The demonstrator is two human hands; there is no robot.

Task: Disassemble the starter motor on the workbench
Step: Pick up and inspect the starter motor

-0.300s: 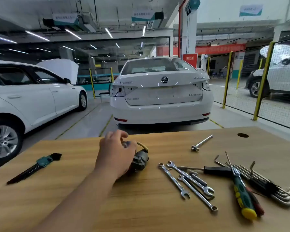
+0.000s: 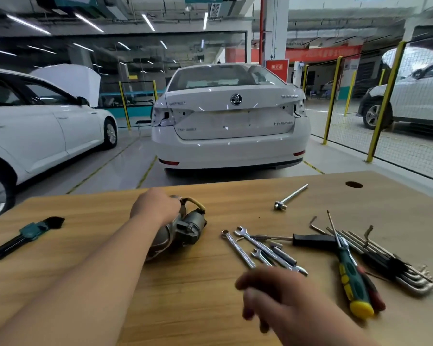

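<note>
Gripping the starter motor (image 2: 183, 231), on its side on the desk (image 2: 198, 303), with left hand (image 2: 155, 208) curled over the far end. Looks heavy, rigid metal, likely greasy; best held round the thick housing. Hovering near the wrenches (image 2: 258, 248) with right hand (image 2: 275, 295), loose and empty.

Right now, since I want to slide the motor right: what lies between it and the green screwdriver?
In the head view, wrenches and a black-handled driver lie between the motor and the green screwdriver.

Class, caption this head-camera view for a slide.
Left hand holds the starter motor on the workbench; right hand hovers near spanners.
</note>
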